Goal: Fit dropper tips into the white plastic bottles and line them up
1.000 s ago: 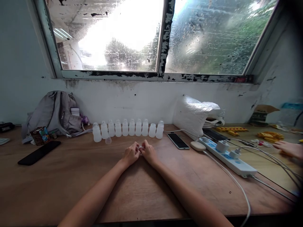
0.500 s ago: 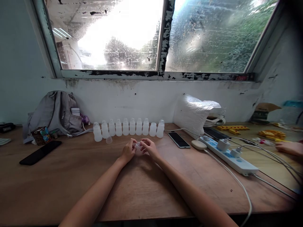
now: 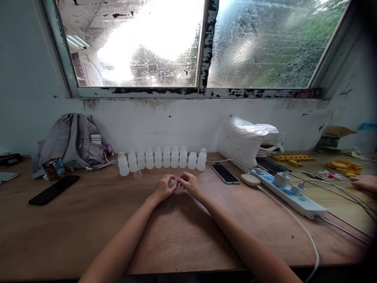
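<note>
Here on the surface (image 3: 64,232), bottles (image 3: 166,158) line up before the wall (image 3: 188,124), backpack (image 3: 67,143) left, bag (image 3: 238,139) right; one cap (image 3: 137,173) sits in front of them, and nearer, a piece (image 3: 172,182) sits in the left hand (image 3: 163,189) beside the right hand (image 3: 190,184) (phones (image 3: 225,173) lie off to either side).

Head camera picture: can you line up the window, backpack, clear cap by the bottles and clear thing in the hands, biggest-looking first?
1. Window
2. Backpack
3. Clear cap and clear thing: can't rank these two; fingers partly hide the clear thing.
</note>
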A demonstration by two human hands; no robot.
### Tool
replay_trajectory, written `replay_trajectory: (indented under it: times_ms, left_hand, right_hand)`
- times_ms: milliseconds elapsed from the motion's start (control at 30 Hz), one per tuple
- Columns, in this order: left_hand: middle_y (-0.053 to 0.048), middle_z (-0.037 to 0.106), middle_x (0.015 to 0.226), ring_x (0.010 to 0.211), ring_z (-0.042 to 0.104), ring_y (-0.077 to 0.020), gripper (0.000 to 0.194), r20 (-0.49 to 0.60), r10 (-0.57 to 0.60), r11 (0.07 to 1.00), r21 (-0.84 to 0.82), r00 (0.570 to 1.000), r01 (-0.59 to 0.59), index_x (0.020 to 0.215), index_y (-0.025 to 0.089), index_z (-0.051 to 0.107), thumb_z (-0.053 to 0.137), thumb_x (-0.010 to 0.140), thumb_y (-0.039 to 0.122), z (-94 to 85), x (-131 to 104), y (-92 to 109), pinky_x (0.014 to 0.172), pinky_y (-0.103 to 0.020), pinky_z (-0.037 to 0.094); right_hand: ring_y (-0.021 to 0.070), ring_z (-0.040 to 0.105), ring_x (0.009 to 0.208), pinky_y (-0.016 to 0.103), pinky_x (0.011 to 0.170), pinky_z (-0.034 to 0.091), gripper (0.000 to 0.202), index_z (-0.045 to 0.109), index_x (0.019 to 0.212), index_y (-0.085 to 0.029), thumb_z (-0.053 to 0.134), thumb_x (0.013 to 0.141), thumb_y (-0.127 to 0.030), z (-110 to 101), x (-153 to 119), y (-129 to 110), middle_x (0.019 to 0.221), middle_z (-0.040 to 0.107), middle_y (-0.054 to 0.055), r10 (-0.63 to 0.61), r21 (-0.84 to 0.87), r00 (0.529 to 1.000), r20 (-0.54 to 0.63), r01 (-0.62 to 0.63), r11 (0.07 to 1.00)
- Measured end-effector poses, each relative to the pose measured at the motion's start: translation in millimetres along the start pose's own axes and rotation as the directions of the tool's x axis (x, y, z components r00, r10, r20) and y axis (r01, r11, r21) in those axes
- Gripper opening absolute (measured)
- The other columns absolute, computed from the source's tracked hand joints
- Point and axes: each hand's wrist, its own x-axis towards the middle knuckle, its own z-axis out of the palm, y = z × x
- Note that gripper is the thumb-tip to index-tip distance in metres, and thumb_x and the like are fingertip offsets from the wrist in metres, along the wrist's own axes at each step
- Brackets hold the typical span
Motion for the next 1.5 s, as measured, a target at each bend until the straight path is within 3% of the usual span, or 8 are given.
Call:
replay_trajectory:
  times_ms: [233,367,567,800,933,1200,1367,1500]
  left_hand:
    - [-0.003,0.057,0.091,0.087,0.052,-0.0167,0.024,-0.044,-0.028,1.0,-0.008,0.999,0.027,0.091,0.02,0.053,0.054,0.067,0.02,3.3,0.1,-1.3,0.079,-0.029,0.039]
    - [0.0,0.057,0.076,0.075,0.053,-0.0152,0.022,-0.142,-0.287,0.93,-0.277,0.947,0.24,0.076,0.019,0.052,0.061,0.056,0.015,4.4,2.3,-17.8,0.074,-0.028,0.039]
    - [-0.001,0.056,0.073,0.068,0.053,-0.0131,0.019,-0.201,-0.458,0.81,-0.496,0.866,0.313,0.072,0.017,0.049,0.061,0.059,0.024,4.9,11.0,-38.0,0.065,-0.025,0.04]
    - [-0.003,0.057,0.076,0.069,0.053,-0.0133,0.018,-0.19,-0.572,0.691,-0.636,0.798,0.344,0.075,0.017,0.055,0.059,0.06,0.026,1.4,11.8,-37.4,0.062,-0.024,0.04]
    - [-0.003,0.057,0.073,0.062,0.052,-0.0125,0.018,-0.166,-0.619,0.629,-0.69,0.768,0.358,0.076,0.017,0.055,0.058,0.06,0.026,-1.5,12.1,-37.7,0.053,-0.022,0.038]
    - [-0.005,0.057,0.079,0.07,0.054,-0.0148,0.019,-0.148,-0.641,0.551,-0.771,0.754,0.318,0.076,0.017,0.054,0.056,0.063,0.031,-3.9,11.9,-35.4,0.049,-0.021,0.04]
    - [-0.004,0.057,0.079,0.065,0.055,-0.0138,0.023,-0.13,-0.645,0.517,-0.8,0.753,0.304,0.078,0.017,0.053,0.056,0.063,0.034,-3.3,12.2,-35.9,0.047,-0.02,0.04]
    - [-0.004,0.057,0.079,0.063,0.057,-0.0136,0.026,-0.123,-0.644,0.505,-0.81,0.755,0.298,0.081,0.017,0.054,0.054,0.066,0.039,-1.9,12.1,-38.8,0.047,-0.021,0.041]
  right_hand:
    - [0.0119,0.054,0.05,0.022,0.047,0.04,0.015,0.057,0.066,-0.016,0.051,0.071,-0.029,-4.4,1.3,2.3,0.06,0.061,0.002,-0.06,-0.143,0.998,0.014,0.062,0.988]
    - [0.0143,0.056,0.061,0.023,0.056,0.04,0.013,0.06,0.079,-0.018,0.05,0.073,-0.024,-8.1,8.6,10.1,0.068,0.062,0.003,-0.1,-0.449,0.994,0.05,0.112,0.887]
    - [0.0202,0.055,0.085,0.027,0.069,0.036,0.046,0.034,0.122,-0.012,0.044,0.077,-0.018,-28.7,61.7,7.2,0.096,0.058,0.012,0.078,-0.74,0.977,-0.2,-0.202,0.641]
    - [0.0243,0.055,0.087,0.031,0.069,0.038,0.045,0.035,0.118,-0.011,0.047,0.075,-0.018,-39.9,90.7,5.7,0.107,0.046,0.017,0.229,-0.786,0.928,-0.293,-0.37,0.495]
    - [0.0236,0.054,0.085,0.032,0.068,0.038,0.026,0.046,0.102,-0.016,0.042,0.08,-0.027,-41.3,78.0,7.1,0.109,0.043,0.015,0.124,-0.808,0.948,-0.292,-0.314,0.499]
    - [0.022,0.052,0.084,0.033,0.075,0.038,0.022,0.047,0.092,-0.016,0.049,0.074,-0.029,-32.7,47.6,-5.1,0.085,0.057,0.008,-0.302,-0.747,0.939,-0.167,0.08,0.66]
    - [0.0205,0.054,0.083,0.032,0.073,0.041,0.037,0.042,0.102,-0.017,0.053,0.07,-0.032,-9.8,30.7,-10.8,0.089,0.058,0.008,-0.297,-0.567,0.949,-0.108,0.187,0.802]
    - [0.0194,0.056,0.077,0.03,0.068,0.043,0.061,0.03,0.116,-0.016,0.059,0.065,-0.036,6.7,19.5,1.1,0.089,0.058,0.008,-0.152,-0.412,0.985,-0.082,0.105,0.905]
